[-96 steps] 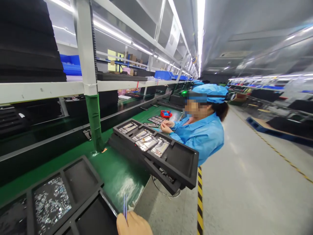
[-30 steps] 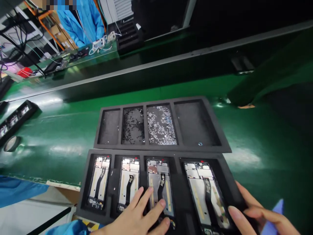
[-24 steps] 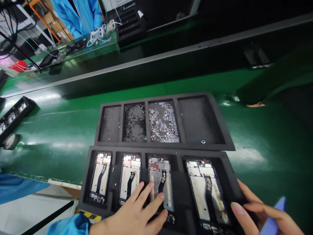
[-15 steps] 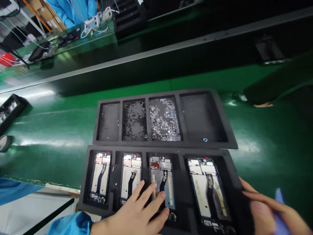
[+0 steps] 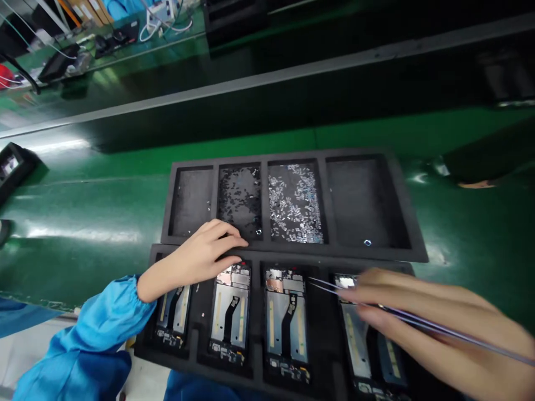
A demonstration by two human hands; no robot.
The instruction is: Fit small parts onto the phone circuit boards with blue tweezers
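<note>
Four opened-up phones [image 5: 288, 328] sit one per compartment in the front black tray [image 5: 197, 356], which is butted up against a back tray [image 5: 264, 203] on the green worktop [image 5: 92, 211]. Left hand [image 5: 198, 253] is reaching over the two left phones, fingers loosely bent and slightly apart, tips around where the trays meet; can't tell if they're actually touching. Right hand [image 5: 443, 334] is blurry but pinched on tweezers [image 5: 422, 322], prongs slightly apart just right of the third phone's top end. Shiny bits [image 5: 295, 217] fill the back tray's third compartment, dark bits [image 5: 238, 195] the second.
</note>
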